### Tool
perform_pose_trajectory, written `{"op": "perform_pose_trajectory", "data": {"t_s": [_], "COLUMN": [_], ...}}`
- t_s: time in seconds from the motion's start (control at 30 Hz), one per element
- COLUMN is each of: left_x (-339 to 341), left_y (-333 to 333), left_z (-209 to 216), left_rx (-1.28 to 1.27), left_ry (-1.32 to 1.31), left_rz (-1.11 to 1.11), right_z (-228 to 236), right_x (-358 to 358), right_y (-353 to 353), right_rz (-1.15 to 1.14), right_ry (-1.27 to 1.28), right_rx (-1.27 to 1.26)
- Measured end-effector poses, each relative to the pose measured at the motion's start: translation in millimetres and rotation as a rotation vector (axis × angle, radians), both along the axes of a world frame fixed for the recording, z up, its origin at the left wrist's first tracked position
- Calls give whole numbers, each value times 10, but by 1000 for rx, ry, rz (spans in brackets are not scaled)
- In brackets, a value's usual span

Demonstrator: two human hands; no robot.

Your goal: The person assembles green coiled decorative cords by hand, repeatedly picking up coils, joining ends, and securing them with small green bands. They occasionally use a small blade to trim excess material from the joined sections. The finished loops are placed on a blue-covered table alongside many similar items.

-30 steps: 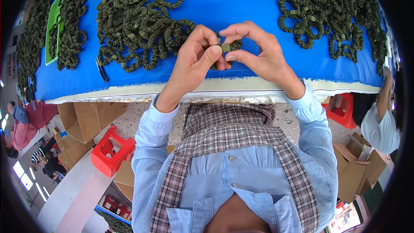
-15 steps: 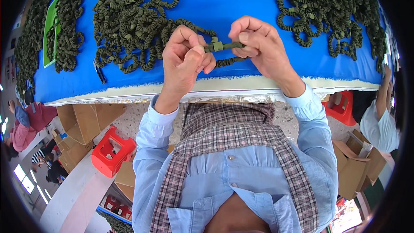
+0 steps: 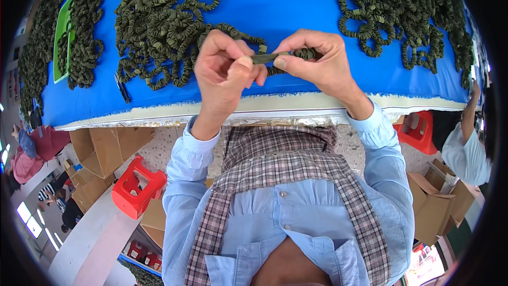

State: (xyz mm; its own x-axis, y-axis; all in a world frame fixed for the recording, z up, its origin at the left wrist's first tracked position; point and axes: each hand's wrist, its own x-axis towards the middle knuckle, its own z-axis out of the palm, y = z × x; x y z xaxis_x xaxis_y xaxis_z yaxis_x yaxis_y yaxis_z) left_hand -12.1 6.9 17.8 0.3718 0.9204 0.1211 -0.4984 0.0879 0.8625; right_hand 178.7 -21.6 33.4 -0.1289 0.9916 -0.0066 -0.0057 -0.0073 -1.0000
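Olive strip (image 3: 266, 57) held above blue worktop (image 3: 296, 5).
Left hand (image 3: 225, 71) and right hand (image 3: 317, 63) fingers pinch its ends; long axis left-right. Scrunchie heaps (image 3: 164, 26) flank strip.

Packages: brown cardboard boxes (image 3: 108, 151) stand on the floor under the left end of the blue-covered table (image 3: 296, 5), flaps partly open, just beside a red plastic stool. More brown cardboard boxes (image 3: 436, 206) stand open on the floor below the table's right end, near another person in a light top.

Labels or sheets: one flat green rectangular sheet (image 3: 62, 37) lies near the table's left edge, partly covered by dark green ruffled bands.

Screens, signs: none seen.
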Motion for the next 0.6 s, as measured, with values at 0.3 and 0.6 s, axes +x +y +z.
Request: {"op": "perform_pose_trajectory", "data": {"t_s": [0.3, 0.6], "left_x": [-90, -192], "left_y": [39, 35], "left_z": [136, -124], "left_rx": [1, -3], "left_ry": [398, 320], "left_rz": [-143, -24], "right_z": [-51, -102], "right_x": [-52, -39], "right_y": [12, 48], "right_rz": [31, -66], "right_ry": [198, 322], "right_rx": [55, -137]}}
